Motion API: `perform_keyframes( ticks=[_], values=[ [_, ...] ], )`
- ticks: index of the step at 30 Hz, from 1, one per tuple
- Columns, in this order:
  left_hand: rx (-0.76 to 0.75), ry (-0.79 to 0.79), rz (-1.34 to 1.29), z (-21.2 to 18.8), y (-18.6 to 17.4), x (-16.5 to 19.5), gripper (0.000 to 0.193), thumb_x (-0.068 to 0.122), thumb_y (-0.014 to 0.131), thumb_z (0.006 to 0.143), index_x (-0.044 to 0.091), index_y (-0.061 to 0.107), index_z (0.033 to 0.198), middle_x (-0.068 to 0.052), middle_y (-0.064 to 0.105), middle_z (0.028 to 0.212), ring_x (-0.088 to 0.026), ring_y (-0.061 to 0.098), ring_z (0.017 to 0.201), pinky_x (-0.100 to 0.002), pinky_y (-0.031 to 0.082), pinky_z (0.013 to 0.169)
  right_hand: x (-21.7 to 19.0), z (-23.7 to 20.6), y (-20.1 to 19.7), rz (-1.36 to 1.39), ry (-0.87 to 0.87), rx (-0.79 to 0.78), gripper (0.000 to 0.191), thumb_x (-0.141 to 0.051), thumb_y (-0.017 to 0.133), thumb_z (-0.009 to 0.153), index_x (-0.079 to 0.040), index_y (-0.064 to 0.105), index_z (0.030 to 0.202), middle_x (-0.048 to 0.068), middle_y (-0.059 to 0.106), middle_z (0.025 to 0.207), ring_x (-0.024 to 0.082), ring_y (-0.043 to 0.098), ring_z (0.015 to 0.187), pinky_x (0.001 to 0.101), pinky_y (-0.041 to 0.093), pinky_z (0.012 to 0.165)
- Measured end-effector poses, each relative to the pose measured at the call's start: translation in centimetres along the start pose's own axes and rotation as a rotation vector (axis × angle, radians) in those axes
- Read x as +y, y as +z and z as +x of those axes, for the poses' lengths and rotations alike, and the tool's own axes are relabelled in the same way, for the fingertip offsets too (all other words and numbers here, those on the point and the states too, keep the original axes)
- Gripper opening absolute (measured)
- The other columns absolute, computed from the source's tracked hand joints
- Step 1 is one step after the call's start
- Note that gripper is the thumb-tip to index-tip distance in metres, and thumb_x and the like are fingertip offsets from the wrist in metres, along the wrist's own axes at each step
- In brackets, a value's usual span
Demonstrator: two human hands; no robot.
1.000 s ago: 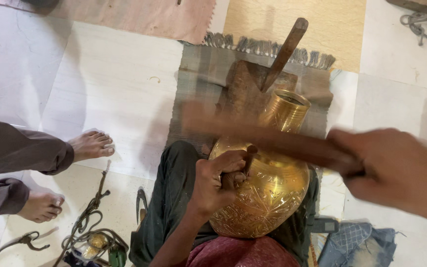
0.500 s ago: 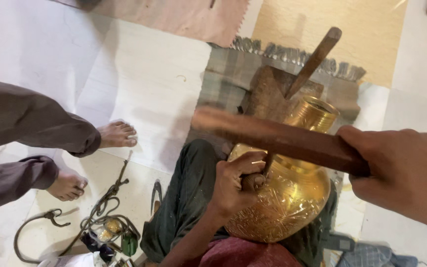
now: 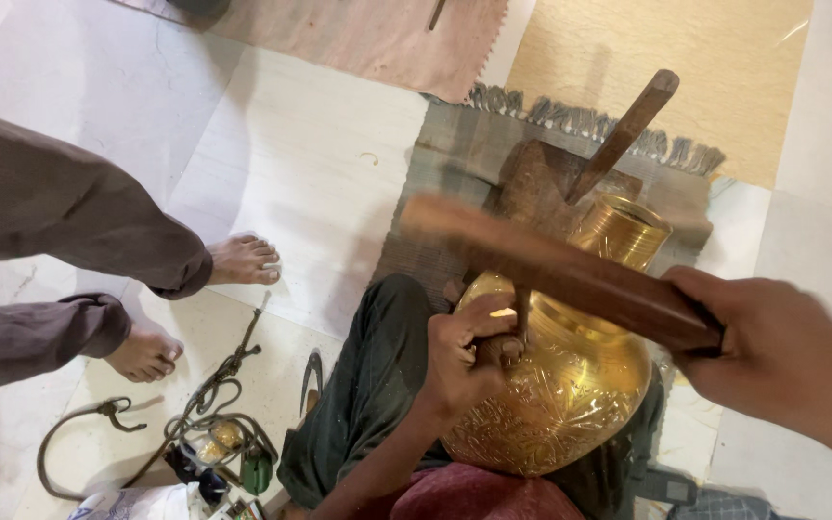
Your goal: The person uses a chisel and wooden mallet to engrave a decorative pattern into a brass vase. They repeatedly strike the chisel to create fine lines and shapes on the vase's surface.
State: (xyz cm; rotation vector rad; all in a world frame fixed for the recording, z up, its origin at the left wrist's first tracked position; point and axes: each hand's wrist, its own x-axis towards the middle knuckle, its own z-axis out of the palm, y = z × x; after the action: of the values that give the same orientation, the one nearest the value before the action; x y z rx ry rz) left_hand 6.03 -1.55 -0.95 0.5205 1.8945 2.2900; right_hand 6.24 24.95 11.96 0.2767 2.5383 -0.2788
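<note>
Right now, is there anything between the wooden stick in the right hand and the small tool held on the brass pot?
Nothing visible. The wooden stick in the right hand hangs above the small tool, which the left hand holds against the brass pot.

No signs, labels or screens; only a crumpled white printed packet (image 3: 142, 503) on the floor, far below-left of both hands.
</note>
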Motion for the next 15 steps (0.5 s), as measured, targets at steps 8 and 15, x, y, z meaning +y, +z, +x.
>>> perform_keyframes(
  ticks=[8,15],
  values=[
    [-0.233,-0.065,0.128,1.6,-1.4,0.0,0.059,-0.014,0.074,0.072,-0.004,0.065,0.129,-0.021,0.074,0.119,-0.021,0.079,0.091,-0.026,0.064,0.07,5.6,-1.0,10.2,0.802,-0.178,0.255,0.035,-0.01,0.087,0.077,0.0,0.067,0.103,0.008,0.06,0.063,0.013,0.049,0.047,0.0329,0.039,0.037],
    [-0.246,-0.09,-0.119,2.5,-1.4,-1.4,0.058,-0.021,0.05,0.082,-0.006,0.061,0.137,-0.021,0.073,0.119,-0.024,0.078,0.101,-0.033,0.069,0.087,5.1,-4.3,13.4,0.878,0.14,0.126,0.042,-0.007,0.09,0.072,0.003,0.069,0.108,0.012,0.061,0.062,0.017,0.048,0.043,0.0343,0.039,0.036]
  ],
)
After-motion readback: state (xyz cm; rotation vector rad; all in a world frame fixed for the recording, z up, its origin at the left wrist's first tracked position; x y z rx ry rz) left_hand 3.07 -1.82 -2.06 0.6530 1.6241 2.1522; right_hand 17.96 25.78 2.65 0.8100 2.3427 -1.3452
